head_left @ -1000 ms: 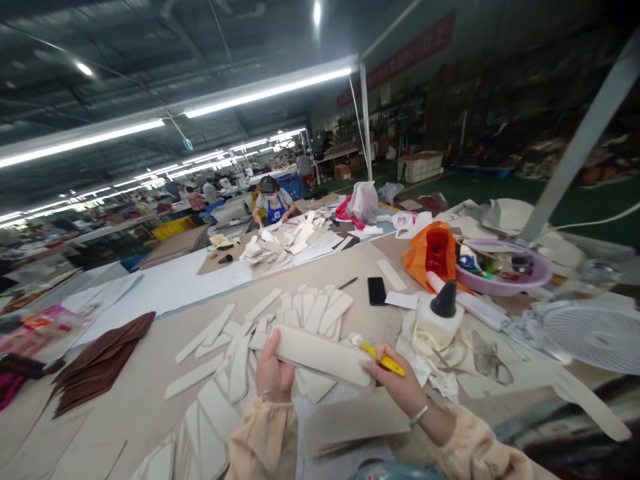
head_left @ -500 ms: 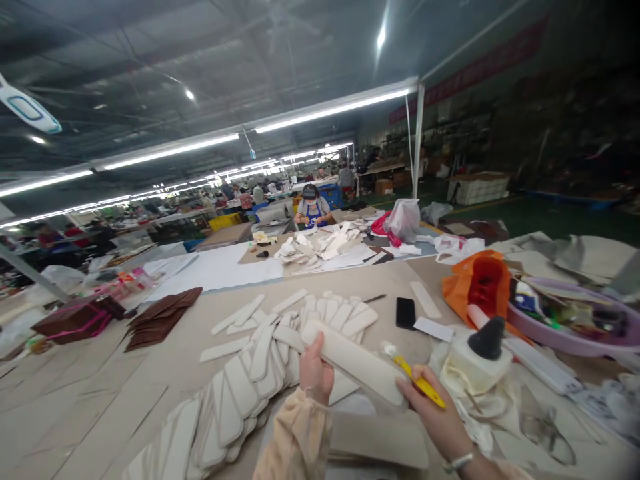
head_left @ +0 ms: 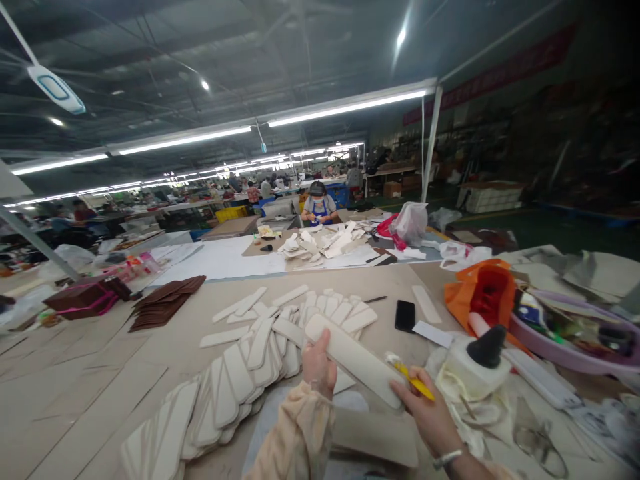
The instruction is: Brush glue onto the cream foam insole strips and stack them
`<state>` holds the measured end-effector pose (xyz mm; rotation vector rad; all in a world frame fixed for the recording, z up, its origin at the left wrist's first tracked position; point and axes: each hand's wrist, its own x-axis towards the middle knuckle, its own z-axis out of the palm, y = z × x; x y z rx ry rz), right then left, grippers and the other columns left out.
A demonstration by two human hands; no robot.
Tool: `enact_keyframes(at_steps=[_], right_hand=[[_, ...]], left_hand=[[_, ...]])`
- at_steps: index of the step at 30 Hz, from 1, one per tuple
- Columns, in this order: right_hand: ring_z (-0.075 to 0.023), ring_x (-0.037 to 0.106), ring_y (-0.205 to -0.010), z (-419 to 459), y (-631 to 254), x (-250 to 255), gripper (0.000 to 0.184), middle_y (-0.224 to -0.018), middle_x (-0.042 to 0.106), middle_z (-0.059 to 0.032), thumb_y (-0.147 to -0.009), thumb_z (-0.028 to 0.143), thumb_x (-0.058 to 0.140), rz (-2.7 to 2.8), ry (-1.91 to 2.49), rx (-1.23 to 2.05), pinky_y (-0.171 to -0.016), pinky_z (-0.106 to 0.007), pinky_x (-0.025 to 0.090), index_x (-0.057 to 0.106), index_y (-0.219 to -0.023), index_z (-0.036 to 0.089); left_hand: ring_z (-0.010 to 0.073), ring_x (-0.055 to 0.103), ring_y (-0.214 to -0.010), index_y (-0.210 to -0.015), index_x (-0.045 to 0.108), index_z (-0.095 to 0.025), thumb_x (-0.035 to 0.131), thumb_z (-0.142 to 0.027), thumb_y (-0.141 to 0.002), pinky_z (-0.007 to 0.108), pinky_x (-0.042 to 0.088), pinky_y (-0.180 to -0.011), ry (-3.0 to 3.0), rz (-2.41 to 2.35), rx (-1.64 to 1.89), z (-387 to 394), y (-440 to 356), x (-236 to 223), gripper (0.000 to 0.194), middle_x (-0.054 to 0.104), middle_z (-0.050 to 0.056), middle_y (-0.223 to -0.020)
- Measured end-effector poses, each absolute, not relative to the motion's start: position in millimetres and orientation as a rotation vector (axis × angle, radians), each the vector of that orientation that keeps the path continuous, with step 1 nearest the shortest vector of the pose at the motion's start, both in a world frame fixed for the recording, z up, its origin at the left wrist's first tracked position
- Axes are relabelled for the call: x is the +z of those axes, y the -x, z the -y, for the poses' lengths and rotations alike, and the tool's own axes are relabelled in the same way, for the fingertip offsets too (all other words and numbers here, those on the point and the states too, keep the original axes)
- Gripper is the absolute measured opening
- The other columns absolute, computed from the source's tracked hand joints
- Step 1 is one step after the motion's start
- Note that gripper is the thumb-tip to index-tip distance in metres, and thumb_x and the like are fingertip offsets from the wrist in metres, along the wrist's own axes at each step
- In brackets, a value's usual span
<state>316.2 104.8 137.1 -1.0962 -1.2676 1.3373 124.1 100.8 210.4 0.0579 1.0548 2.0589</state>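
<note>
My left hand (head_left: 319,364) grips the near end of a long cream-coloured strip (head_left: 356,359) with rounded ends, holding it tilted above the table. My right hand (head_left: 429,419) supports the strip's other end from below and pinches a yellow-handled brush (head_left: 410,378) whose bristles sit close to the strip's surface. Just right of the brush stands a white glue bottle with a black cone cap (head_left: 481,363). Several similar cream strips (head_left: 250,373) lie overlapped in a curved row on the table left of my hands.
A black phone (head_left: 405,315), an orange bag (head_left: 483,297) and a purple basin (head_left: 575,340) lie to the right. Brown pieces (head_left: 163,301) are stacked at the left. A flat board (head_left: 375,437) lies under my hands. Another person (head_left: 318,204) works at the far table.
The view has swung left and up a little. Both hands keep hold of the strip, and the brush tip has stayed near its right end.
</note>
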Motion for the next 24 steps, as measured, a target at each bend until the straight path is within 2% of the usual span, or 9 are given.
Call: enact_keyframes(at_steps=[5, 12, 18, 20, 24], right_hand=[[-0.0099, 0.036, -0.048, -103, -317, 138, 0.034, -0.055, 0.033, 0.0092, -0.066, 0.042, 0.067, 1.278, 1.079, 1.341, -0.045, -0.020, 0.032, 0.041, -0.079, 0.024], [-0.0085, 0.037, -0.050, -100, -319, 144, 0.034, -0.058, 0.033, 0.0088, -0.067, 0.037, 0.068, 1.257, 1.024, 1.388, -0.046, -0.019, 0.033, 0.039, -0.079, 0.023], [-0.0100, 0.045, -0.053, -97, -315, 145, 0.036, -0.062, 0.041, 0.0078, -0.068, 0.041, 0.065, 1.015, 0.949, 1.640, -0.049, -0.023, 0.045, 0.035, -0.079, 0.024], [-0.0092, 0.043, -0.051, -97, -315, 144, 0.037, -0.059, 0.039, 0.0089, -0.066, 0.040, 0.067, 1.000, 0.958, 1.641, -0.048, -0.022, 0.045, 0.035, -0.078, 0.024], [-0.0062, 0.032, -0.046, -97, -317, 145, 0.038, -0.052, 0.030, 0.0113, -0.063, 0.035, 0.070, 1.060, 0.990, 1.551, -0.043, -0.018, 0.038, 0.037, -0.075, 0.023]], left_hand=[[0.0146, 0.066, -0.073, -0.084, 0.059, -0.016, 0.065, -0.007, -0.067, 0.032, 0.053, -0.077, -0.029, -1.048, 2.093, -103, -122, 206, 0.019, 0.069, 0.004, -0.082], [0.0146, 0.065, -0.079, -0.090, 0.058, -0.015, 0.063, -0.007, -0.069, 0.031, 0.052, -0.079, -0.004, -1.093, 2.049, -102, -121, 206, 0.023, 0.067, 0.006, -0.087], [0.0151, 0.062, -0.091, -0.098, 0.058, -0.015, 0.057, -0.007, -0.074, 0.029, 0.051, -0.083, 0.018, -1.093, 1.961, -104, -113, 200, 0.026, 0.066, 0.006, -0.097], [0.0153, 0.062, -0.091, -0.099, 0.059, -0.015, 0.056, -0.006, -0.075, 0.030, 0.051, -0.083, 0.044, -1.093, 1.949, -105, -112, 197, 0.025, 0.066, 0.006, -0.096], [0.0142, 0.062, -0.091, -0.103, 0.058, -0.016, 0.053, -0.006, -0.077, 0.031, 0.050, -0.085, 0.070, -1.082, 1.957, -105, -114, 194, 0.028, 0.067, 0.005, -0.097]])
